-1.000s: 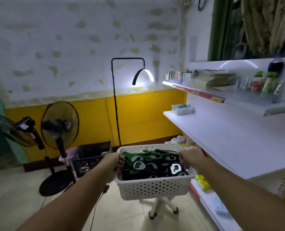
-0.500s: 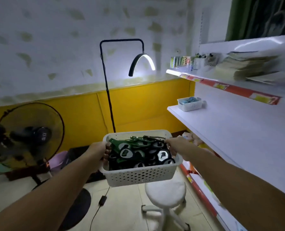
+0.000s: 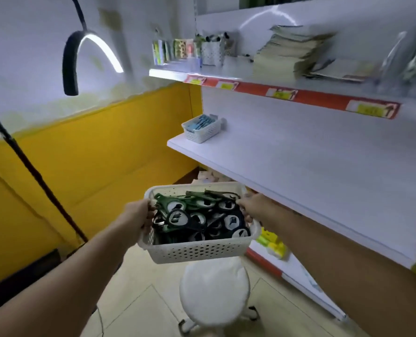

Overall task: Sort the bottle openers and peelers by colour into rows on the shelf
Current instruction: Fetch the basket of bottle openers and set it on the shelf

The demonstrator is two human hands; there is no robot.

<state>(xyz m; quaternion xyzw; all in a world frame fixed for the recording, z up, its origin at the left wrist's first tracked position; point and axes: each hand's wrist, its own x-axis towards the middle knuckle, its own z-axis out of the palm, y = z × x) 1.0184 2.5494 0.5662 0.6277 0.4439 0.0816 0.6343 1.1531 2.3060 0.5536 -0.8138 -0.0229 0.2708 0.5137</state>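
Left fingers (image 3: 151,210): curled over the basket's left rim, gripping it. Left hand (image 3: 139,215) sits outside that wall, forearm running back to the lower left.

Right fingers (image 3: 245,216): hooked over the basket's right rim, gripping it. Right hand (image 3: 249,205) lies along that side, forearm running off to the lower right.

Basket (image 3: 197,251): white, perforated plastic, held in the air between both hands, roughly level.

Openers (image 3: 177,215): piled loose inside the basket. Green ones lie toward the far left corner, black ones toward the near right. Each has a round metal head. Marks on the heads are too small to read. Thin dark handles lie along the far rim; opener or peeler, cannot tell.

Stool (image 3: 214,280): white, round seat, directly below the basket.

Shelf (image 3: 299,166): white board, right of the basket and beyond it; its front edge passes just beside the right hand.

Small basket (image 3: 202,132): white, on the shelf well beyond the basket, holding pale blue items.

Red strip (image 3: 250,88): edge of the higher shelf, above and beyond the basket. Yellow tags (image 3: 369,109) on it; print blurred, unreadable.

Paper stack (image 3: 287,54): above the strip. Covers unreadable.

Yellow packs (image 3: 272,242): low shelf, just right of the basket's near corner. No legible print.

Lamp (image 3: 73,59): lit curved head, far up and left of the basket.
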